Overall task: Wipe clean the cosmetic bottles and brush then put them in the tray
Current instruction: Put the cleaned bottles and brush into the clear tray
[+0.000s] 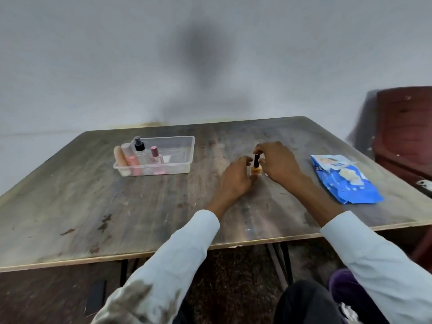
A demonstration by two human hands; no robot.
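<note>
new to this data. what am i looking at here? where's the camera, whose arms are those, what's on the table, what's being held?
There is no robot here. A person wears one wide-angle camera on the head, looking forward and down, so the two sleeved arms coming in from the bottom are the wearer's own.

On the wooden table stands a clear plastic tray. At its left end are a spray bottle with a black top, a pink bottle, a small bottle with a dark pink cap and a beige item I cannot identify. To the right lies a blue pack of wipes, with a wipe showing at its opening.

In the middle, a small orange bottle with a black cap stands on the table. The right hand pinches its cap from above; the left hand is at its base, fingers curled beside it.
</note>
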